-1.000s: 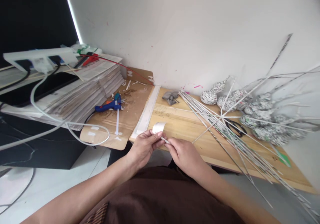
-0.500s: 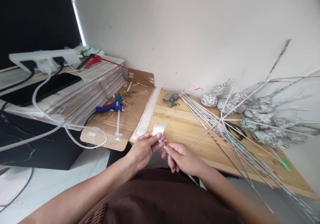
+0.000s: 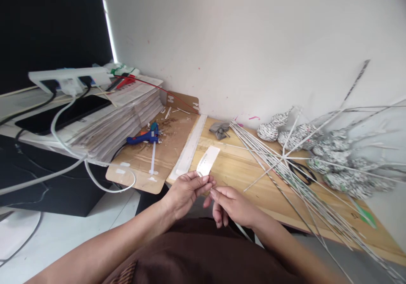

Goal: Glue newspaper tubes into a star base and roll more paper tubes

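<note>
Near edge of wooden board [image 3: 233, 167]: left hand [image 3: 184, 194] pinching, right hand [image 3: 234, 205] just beside, fingertips together, grip unclear, and white paper strip [image 3: 208, 160], curled earlier, now extending flatter, far side of left fingers.

White paper strip [image 3: 209, 159], dark-printed — blue glue gun [image 3: 142, 138] — brown clothing [image 3: 203, 254].

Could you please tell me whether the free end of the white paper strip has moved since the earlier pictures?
Yes, the white paper strip now reaches farther out from the left hand, its free end closer to the gray bundle.
</note>
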A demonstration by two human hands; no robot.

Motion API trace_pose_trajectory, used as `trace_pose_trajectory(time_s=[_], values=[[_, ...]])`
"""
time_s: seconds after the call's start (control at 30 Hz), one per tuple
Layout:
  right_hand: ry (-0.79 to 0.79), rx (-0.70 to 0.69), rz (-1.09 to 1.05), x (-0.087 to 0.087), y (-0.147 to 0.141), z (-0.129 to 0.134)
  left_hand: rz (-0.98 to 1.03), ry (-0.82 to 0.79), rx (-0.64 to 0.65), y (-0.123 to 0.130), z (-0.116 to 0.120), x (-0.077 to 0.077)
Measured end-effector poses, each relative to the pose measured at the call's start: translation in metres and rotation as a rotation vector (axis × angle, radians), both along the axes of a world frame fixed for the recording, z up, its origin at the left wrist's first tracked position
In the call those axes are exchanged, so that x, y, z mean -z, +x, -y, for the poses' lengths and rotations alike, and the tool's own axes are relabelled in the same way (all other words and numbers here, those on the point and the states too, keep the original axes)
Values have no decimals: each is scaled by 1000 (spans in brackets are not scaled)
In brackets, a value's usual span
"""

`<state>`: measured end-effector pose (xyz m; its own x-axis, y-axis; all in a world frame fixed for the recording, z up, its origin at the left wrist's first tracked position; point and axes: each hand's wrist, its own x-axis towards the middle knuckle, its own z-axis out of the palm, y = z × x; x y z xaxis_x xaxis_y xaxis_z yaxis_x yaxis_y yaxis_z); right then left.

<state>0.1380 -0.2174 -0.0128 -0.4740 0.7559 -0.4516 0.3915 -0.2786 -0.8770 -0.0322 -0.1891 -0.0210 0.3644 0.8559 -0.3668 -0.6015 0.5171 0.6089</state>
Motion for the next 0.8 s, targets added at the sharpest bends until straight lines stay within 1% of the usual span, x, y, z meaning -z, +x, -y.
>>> trace_pose_trajectory(time_s=[0.03,0.07,0.17,0.2,0.23,0.27,0.37,0.4,0.43,0.47,0.5,0.57,0.6,0.63,0.67,0.7,0.8], values=[[9,7,6,0,0,0,5,-1,0,0,0,0],[78,20,40,0,-1,0,4,-4,-6,0,0,1],[443,66,207,-6,-3,1,-15,-30,-39,-1,0,1],[515,72,236,-8,-3,1,-23,-32,-41,-1,0,1],[524,68,239,-9,-3,1,-30,-25,-33,-1,0,1],[476,59,218,-9,-3,0,-34,-10,-17,-2,0,1],[199,24,103,-6,-2,-1,-39,46,27,-4,0,4],[136,15,89,-5,-2,-1,-41,56,26,-4,-1,6],[115,8,95,-4,-3,-1,-41,56,14,-4,-1,7],[142,6,126,-4,-4,-1,-44,54,2,-4,-2,8],[226,6,175,-4,-5,0,-49,46,-16,-4,-3,9],[477,14,292,-5,-8,1,-44,28,-47,-3,-4,9],[572,18,336,-5,-9,1,-36,29,-53,-2,-5,9],[626,21,361,-5,-9,1,-25,33,-55,-2,-5,8],[624,21,359,-5,-10,0,-16,37,-57,-2,-5,7],[559,16,326,-4,-10,-1,-8,39,-56,-2,-5,5],[179,11,111,2,-8,-4,12,14,-52,-4,-3,3]])
